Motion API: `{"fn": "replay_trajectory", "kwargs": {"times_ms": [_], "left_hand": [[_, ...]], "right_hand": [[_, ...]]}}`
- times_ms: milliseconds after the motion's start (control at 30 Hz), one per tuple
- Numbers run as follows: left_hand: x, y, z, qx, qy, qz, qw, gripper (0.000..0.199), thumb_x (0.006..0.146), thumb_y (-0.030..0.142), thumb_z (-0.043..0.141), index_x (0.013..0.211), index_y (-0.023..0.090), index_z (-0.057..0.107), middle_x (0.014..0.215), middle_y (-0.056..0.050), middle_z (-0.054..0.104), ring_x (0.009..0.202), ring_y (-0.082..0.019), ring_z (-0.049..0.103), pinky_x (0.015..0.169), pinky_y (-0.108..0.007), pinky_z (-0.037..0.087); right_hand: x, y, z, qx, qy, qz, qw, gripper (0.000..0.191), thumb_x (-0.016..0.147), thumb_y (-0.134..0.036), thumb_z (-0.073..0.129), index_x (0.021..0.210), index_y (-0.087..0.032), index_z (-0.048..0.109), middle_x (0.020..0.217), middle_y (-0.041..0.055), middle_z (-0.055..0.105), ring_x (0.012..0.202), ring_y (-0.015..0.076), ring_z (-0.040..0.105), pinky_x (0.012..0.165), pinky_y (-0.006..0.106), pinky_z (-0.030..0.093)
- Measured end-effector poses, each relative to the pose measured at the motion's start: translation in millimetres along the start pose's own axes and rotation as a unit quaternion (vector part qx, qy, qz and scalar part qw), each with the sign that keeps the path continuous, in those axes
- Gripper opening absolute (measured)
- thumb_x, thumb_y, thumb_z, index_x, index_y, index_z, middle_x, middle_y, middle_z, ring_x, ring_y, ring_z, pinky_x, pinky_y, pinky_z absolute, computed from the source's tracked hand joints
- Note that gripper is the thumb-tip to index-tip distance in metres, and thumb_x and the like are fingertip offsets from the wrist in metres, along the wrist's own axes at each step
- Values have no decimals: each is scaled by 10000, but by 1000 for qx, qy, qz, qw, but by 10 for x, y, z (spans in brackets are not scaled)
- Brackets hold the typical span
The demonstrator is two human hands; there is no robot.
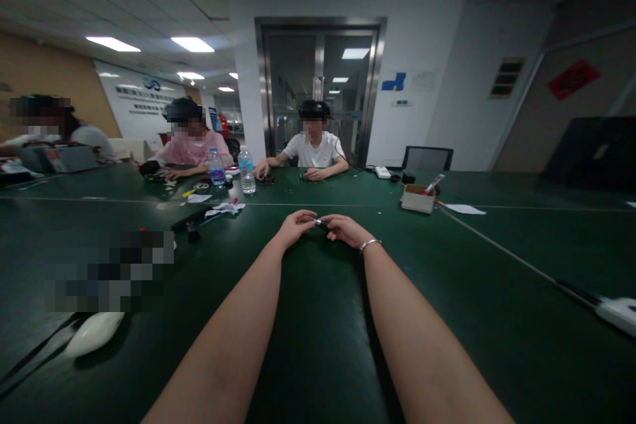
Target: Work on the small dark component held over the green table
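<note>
Centrally in the frame, a small black-and-silver cylinder [322, 224] bridges a narrow gap: the left hand [295, 228] pinches its silver end, the right hand's [350, 230] fingers curl round its black end. Its long axis slopes down rightward; neither hand is nearer.

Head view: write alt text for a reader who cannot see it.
The left hand and right hand hold a small black-and-silver object above a green table. Two bottles and a box stand farther back; people sit beyond.
</note>
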State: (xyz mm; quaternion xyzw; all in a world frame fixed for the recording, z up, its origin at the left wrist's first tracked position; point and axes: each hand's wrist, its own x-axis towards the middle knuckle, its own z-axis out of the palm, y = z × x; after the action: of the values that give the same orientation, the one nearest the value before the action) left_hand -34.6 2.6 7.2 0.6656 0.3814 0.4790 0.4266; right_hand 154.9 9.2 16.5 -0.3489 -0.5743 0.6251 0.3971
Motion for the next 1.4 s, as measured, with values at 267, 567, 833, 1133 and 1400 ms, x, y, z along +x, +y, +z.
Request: {"fn": "replay_trajectory", "kwargs": {"times_ms": [267, 567, 833, 1133, 1400], "left_hand": [[74, -106, 0, 13, 27, -19, 999, 375, 644, 431, 693, 873, 137, 649, 819, -69, 667, 754, -155, 597, 691, -281, 454], [145, -217, 18, 138, 51, -21, 989, 451, 729, 580, 520, 734, 142, 627, 628, -18, 597, 581, -122, 527, 571, -241, 409], [144, -194, 91, 177, 62, -22, 982, 538, 764, 645, 409, 729, 155, 629, 653, -30, 611, 598, -137, 548, 571, -238, 411], [46, -15, -4, -33, 14, -26, 999, 420, 656, 382, 695, 1023, 193, 615, 1055, -81, 639, 909, -170, 588, 685, -241, 448], [54, -40, 22, -3, 33, -34, 999, 360, 641, 373, 705, 905, 130, 674, 848, -70, 670, 718, -127, 573, 668, -256, 439]], "right_hand": [[-32, -24, 29, -5, 1, 0, 1000, 281, 741, -22, 466, 938, -99, 653, 654, 36, 657, 458, 80, 580, 467, 169, 499], [-35, -23, 29, -10, -2, 3, 1000, 285, 739, -13, 478, 944, -106, 652, 625, 26, 644, 467, 83, 582, 472, 170, 505], [-16, -4, 23, -9, -2, -2, 1000, 274, 736, -12, 469, 927, -103, 644, 612, 28, 642, 462, 90, 584, 448, 166, 495], [5, 11, 6, 2, 11, -5, 1000, 283, 740, -21, 454, 945, -89, 638, 619, 36, 640, 450, 84, 573, 452, 167, 483], [-9, 1, 8, -8, 1, -2, 1000, 286, 746, -21, 452, 957, -88, 632, 635, 36, 645, 451, 76, 573, 463, 164, 488]]}}
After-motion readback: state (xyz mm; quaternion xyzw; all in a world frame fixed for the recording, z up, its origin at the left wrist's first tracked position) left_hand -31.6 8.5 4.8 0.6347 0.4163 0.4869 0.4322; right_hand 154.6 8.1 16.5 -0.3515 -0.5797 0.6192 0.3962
